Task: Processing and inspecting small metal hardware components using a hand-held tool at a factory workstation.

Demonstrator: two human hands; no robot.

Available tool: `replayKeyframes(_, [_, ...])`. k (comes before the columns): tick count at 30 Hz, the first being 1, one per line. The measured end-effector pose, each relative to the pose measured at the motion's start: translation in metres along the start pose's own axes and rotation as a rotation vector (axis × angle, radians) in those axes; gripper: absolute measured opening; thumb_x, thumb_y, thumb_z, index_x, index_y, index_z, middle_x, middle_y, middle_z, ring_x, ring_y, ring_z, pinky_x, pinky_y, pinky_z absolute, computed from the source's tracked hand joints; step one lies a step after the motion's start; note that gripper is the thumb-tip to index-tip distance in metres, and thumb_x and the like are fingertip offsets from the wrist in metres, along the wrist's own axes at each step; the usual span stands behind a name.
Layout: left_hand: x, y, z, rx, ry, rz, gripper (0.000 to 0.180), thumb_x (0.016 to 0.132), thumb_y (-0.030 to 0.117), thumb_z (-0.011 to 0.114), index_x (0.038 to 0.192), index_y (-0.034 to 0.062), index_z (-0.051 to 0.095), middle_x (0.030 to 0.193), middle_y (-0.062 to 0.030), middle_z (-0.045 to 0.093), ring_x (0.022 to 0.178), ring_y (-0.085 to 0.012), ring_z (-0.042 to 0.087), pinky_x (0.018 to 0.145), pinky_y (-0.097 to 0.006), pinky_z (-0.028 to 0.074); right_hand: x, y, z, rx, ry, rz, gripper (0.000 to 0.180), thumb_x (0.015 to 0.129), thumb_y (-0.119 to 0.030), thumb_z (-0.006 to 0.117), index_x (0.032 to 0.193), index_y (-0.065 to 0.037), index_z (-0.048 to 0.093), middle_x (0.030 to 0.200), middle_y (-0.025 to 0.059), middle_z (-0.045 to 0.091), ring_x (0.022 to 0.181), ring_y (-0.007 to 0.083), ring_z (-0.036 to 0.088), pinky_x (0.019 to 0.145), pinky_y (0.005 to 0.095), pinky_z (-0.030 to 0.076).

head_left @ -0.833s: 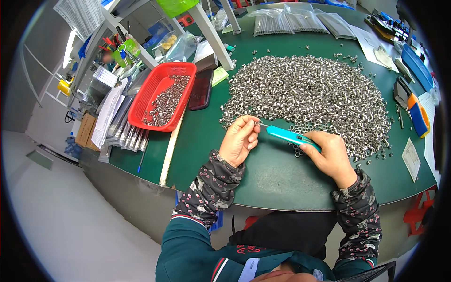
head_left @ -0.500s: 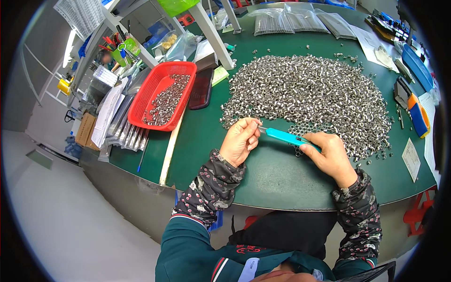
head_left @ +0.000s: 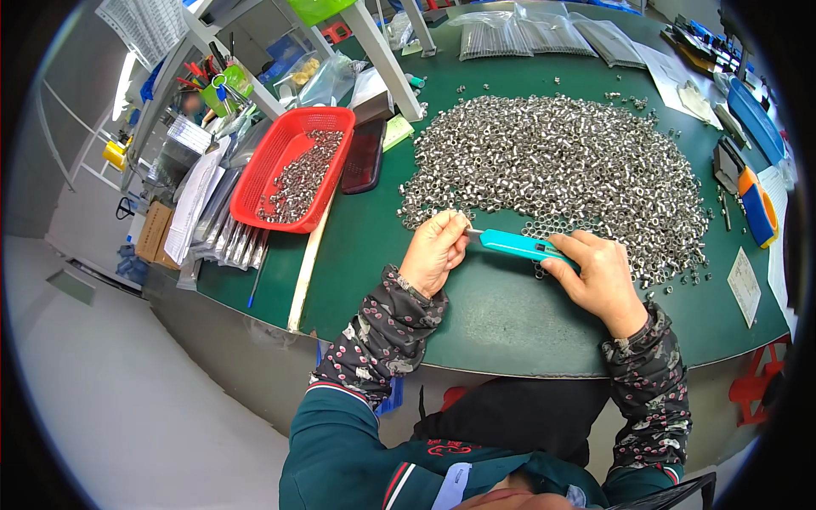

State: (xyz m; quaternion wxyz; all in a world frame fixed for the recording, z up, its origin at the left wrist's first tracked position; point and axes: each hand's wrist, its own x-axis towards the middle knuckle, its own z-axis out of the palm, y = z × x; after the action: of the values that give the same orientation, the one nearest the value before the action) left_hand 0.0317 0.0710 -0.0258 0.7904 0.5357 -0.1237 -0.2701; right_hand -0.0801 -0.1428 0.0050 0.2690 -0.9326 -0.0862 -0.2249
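Observation:
A teal utility knife (head_left: 518, 245) is gripped in my right hand (head_left: 597, 276), thumb and fingers pressed on the rear of its handle. Its short blade (head_left: 473, 233) points left and meets the fingertips of my left hand (head_left: 435, 252). Those left fingers are pinched together; what sits between them is too small to make out. Both hands hover over the near side of the green table, just in front of a wide pile of small metal rings (head_left: 561, 161). A few rings lie loose around the pile's border.
To the left, a red plastic basket (head_left: 246, 183) holds more small rings, beside a dark phone-like slab (head_left: 364, 157) and a pale wooden strip (head_left: 308, 272). Bagged rods (head_left: 495, 38) lie at the back. On the right are an orange-and-blue tool (head_left: 759, 208), a blue tray (head_left: 755, 119) and a paper card (head_left: 744, 287).
The knife has shifted very slightly, its handle turned a little more toward view and its tip still at my left fingertips. Otherwise both hands keep nearly the same place.

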Motion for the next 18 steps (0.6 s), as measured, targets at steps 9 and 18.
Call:
replayKeyframes(9, [-0.003, 0.01, 0.0, 0.009, -0.02, -0.126, 0.021, 0.09, 0.021, 0.05, 0.075, 0.0081, 0.049, 0.057, 0.0043, 0.042, 0.042, -0.0007, 0.03, 0.036, -0.015, 0.023, 0.0, -0.001, -0.003, -0.087, 0.033, -0.089, 0.024, 0.071, -0.024, 0.067, 0.087, -0.008, 0.062, 0.062, 0.0067, 0.051, 0.054, 0.0242, 0.055, 0.048, 0.0358, 0.042])
replayKeyframes(18, [-0.002, 0.016, -0.005, 0.028, -0.119, -0.252, 0.021, 0.088, 0.02, 0.053, 0.071, 0.0081, 0.049, 0.057, 0.0051, 0.04, 0.042, -0.0009, 0.03, 0.036, -0.016, 0.022, 0.003, 0.002, -0.011, -0.172, 0.071, -0.205, 0.026, 0.067, -0.022, 0.068, 0.087, -0.008, 0.059, 0.064, 0.0057, 0.046, 0.058, 0.0226, 0.051, 0.051, 0.0349, 0.04])
